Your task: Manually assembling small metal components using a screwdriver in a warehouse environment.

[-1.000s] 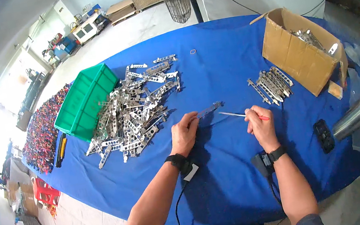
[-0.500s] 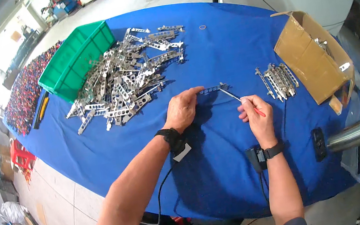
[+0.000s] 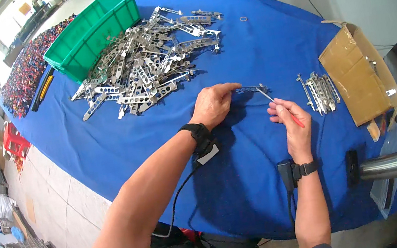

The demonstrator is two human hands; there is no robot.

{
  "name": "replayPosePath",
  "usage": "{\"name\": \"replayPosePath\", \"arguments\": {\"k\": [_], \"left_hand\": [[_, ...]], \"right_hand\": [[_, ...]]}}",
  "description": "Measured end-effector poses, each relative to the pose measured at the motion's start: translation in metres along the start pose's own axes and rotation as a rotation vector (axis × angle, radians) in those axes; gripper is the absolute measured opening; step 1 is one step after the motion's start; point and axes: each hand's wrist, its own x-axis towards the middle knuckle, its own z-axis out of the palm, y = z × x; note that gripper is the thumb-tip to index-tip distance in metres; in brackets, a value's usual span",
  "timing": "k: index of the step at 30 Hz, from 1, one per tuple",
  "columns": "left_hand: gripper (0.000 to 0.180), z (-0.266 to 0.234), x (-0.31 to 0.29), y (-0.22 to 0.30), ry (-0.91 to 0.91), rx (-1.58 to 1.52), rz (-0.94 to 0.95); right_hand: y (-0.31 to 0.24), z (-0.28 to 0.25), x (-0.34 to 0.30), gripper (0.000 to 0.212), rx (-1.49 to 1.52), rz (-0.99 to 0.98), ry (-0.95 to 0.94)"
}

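Note:
My left hand (image 3: 213,104) rests on the blue tablecloth and pinches one end of a flat perforated metal bracket (image 3: 251,89). My right hand (image 3: 289,120) grips a thin screwdriver with a red handle (image 3: 281,105); its metal tip touches the bracket's right end. A large heap of similar metal brackets (image 3: 143,68) lies further back to the left. A smaller neat row of brackets (image 3: 319,90) lies just right of my right hand. Both wrists wear black bands with cables.
A green plastic bin (image 3: 91,34) stands at the back left by the heap. An open cardboard box (image 3: 357,78) sits at the right, a steel flask (image 3: 387,166) near the front right edge. A small ring (image 3: 243,18) lies far back. A fan stands beyond the table.
My view has tilted and moved closer. My left hand took hold of the bracket, and the right hand brought the screwdriver tip onto the bracket's end.

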Motion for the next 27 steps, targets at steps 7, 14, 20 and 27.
{"name": "replayPosePath", "arguments": {"k": [7,14,20,27], "left_hand": [[0.027,-0.002,0.0,0.008,-0.028,0.015,-0.03],[0.027,-0.001,-0.001,0.002,-0.006,0.019,0.025],[0.029,-0.001,0.0,0.006,-0.015,0.041,-0.002],[0.029,-0.001,-0.001,0.004,-0.029,0.045,0.014]], "right_hand": [[0.004,-0.01,0.0,0.023,-0.1,-0.027,-0.021],[-0.001,-0.003,0.0,0.023,-0.037,-0.009,-0.077],[0.006,-0.01,0.001,0.022,-0.059,-0.002,-0.061],[-0.001,-0.002,0.0,0.022,-0.091,-0.042,-0.064]]}}
